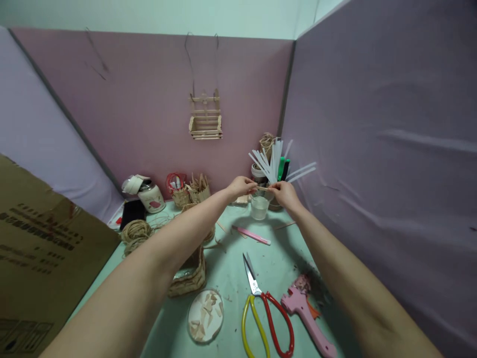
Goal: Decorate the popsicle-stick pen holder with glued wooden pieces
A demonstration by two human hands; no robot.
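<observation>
At arm's length, my left hand (242,186) and my right hand (284,194) face each other, each pinching one end of a thin, pale wooden stick (263,188). The stick lies level between the fingertips, right above a clear plastic cup (260,209) that seems to hold water. Behind my right hand, a bundle of white glue sticks (275,161) fans out of a container. Closer to me lie a pink craft knife (252,235), scissors (254,286) with one yellow and one red handle, and a pink glue gun (307,318).
A round white dish (205,318) holds wood scraps. Left of it stand a woven basket (190,281), twine coils (136,232) and a jar (152,198). A cardboard box (40,258) leans in at left. A small stick-built rack (205,122) hangs on the back wall.
</observation>
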